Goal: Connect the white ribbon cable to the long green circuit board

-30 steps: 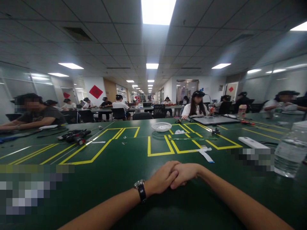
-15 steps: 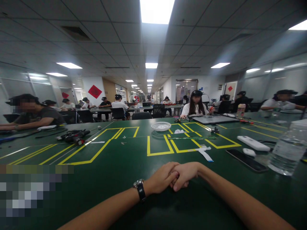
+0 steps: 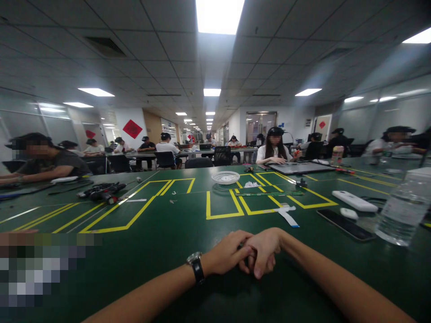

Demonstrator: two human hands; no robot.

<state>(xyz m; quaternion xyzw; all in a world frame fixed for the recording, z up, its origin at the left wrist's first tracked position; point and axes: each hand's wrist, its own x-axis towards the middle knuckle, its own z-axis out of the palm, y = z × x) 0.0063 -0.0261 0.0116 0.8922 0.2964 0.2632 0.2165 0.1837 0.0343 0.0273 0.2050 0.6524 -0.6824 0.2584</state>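
My left hand [image 3: 226, 252], with a dark-strapped watch [image 3: 196, 266] on its wrist, lies closed over the fingers of my right hand [image 3: 264, 251]. The right hand is curled round the left fingers, its thumb pointing down. Both rest together above the green tabletop [image 3: 161, 251], and no object shows between them. Just beyond them on the right lies a white ribbon-like strip [image 3: 288, 217] with a blue end. A long green circuit strip [image 3: 269, 194] crosses the yellow tape outlines behind it.
At right are a black phone [image 3: 345, 224], a white power bank [image 3: 354, 201], a small white case [image 3: 349, 213] and a large clear water bottle [image 3: 400, 211]. A white plastic basket [image 3: 225, 177] stands farther back. A dark power tool [image 3: 106, 194] lies left. People sit around the tables.
My hands stay clasped, but the right thumb and fingers have shifted slightly downward and the grip looks looser. Across the table, a person's hand has moved right, toward the flat grey panel.
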